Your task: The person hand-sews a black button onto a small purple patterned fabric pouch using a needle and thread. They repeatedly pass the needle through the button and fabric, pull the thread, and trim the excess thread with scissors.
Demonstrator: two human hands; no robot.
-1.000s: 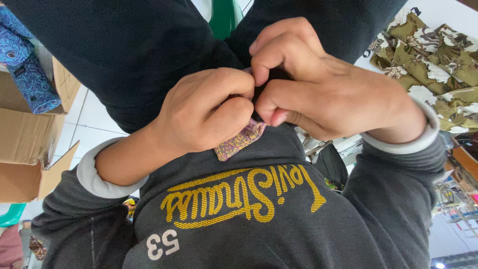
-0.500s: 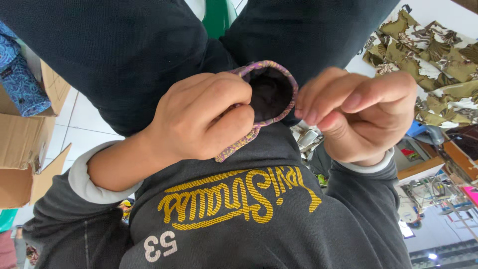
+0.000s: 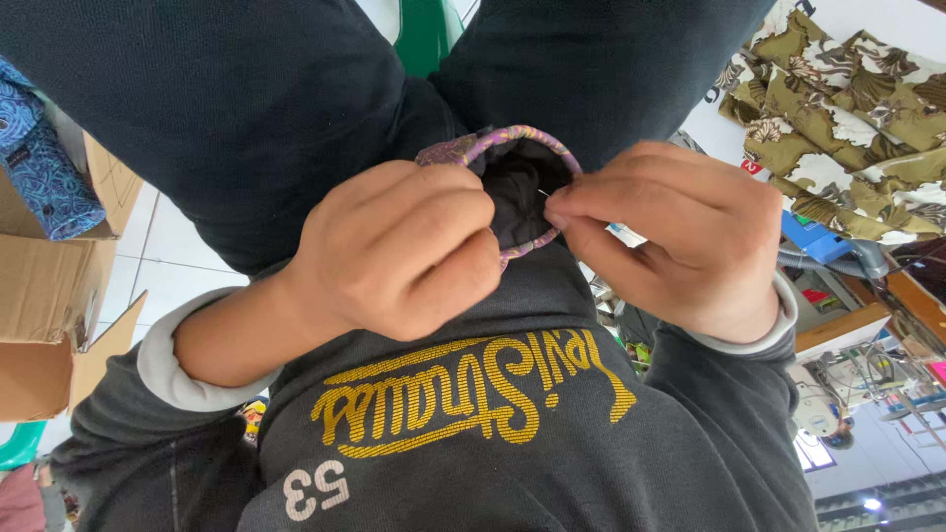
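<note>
A dark grey sweatshirt point(image 3: 512, 463) with yellow lettering fills the near half of the view, and dark trousers point(image 3: 227, 108) span the far half. At the far right hangs an olive floral cloth point(image 3: 847, 108); at the left stands a cardboard box point(image 3: 49, 286) with a roll of blue patterned cloth point(image 3: 39, 167) above it.

The left hand point(image 3: 394, 251) is curled into a loose fist, its fingers closed on the near left part of a small round pouch point(image 3: 517, 182) with a purple patterned rim and a black lining. The pouch sits in the middle of the view, between the two hands, just above the sweatshirt and against the trousers, its open mouth facing the camera. The right hand point(image 3: 680, 241) touches the pouch's right rim, thumb and forefinger pressed together on a thin needle point(image 3: 545, 193) that points into the black lining.
</note>
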